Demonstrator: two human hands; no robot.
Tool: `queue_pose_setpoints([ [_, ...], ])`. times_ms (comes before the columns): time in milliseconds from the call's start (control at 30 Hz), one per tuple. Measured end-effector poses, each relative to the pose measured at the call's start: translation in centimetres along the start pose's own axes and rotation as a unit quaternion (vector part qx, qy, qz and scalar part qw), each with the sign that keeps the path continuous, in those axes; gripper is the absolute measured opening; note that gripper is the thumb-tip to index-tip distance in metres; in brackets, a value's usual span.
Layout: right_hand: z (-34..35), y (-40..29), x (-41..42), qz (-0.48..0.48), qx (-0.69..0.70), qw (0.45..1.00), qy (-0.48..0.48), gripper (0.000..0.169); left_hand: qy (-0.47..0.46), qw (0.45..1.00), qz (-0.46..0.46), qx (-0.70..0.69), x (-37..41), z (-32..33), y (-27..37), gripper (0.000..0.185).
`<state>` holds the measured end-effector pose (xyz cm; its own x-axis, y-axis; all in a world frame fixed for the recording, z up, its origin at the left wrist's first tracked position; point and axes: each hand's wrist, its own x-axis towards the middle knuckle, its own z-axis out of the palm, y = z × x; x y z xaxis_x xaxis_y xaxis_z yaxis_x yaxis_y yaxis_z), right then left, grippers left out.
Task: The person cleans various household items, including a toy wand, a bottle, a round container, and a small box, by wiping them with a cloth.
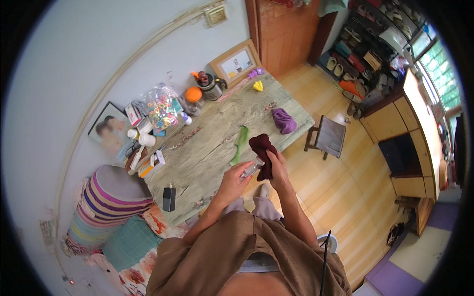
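My right hand (278, 168) grips a dark maroon piece of cloth (262, 145), which hangs limp and folded past the table's front edge. In my left hand (234, 181) is a small clear plastic item (252, 169); its exact kind is hard to tell. The clear item touches or nearly touches the cloth. Beyond my hands, a green strip of fabric (240, 144) lies flat on the marble-patterned table (207, 162). A bunched purple cloth (284, 121) rests near the table's right end, with a small yellow item (258, 86) farther back.
A black power bank (169, 199) lies at the table's near left corner. Along the wall stand a bag of colourful bands (162, 111), an orange-lidded jar (193, 95), a steel mug (213, 88) and a picture frame (237, 63). A wooden stool (326, 136) stands off the right end.
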<state>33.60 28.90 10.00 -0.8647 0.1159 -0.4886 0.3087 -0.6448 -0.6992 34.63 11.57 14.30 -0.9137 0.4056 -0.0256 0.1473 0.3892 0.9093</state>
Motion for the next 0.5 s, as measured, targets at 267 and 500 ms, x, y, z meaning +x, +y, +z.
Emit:
queue_pose_setpoints([
  [267,5.5,1.6,-2.5,-0.115,-0.156,0.975,-0.107,0.028,0.172,0.982,-0.056,-0.048,-0.3,-1.9,-0.7,0.036],
  [500,8.0,4.6,-0.6,-0.105,-0.043,0.992,-0.051,0.026,0.142,0.964,0.027,-0.224,-1.4,-4.5,-2.4,0.035],
])
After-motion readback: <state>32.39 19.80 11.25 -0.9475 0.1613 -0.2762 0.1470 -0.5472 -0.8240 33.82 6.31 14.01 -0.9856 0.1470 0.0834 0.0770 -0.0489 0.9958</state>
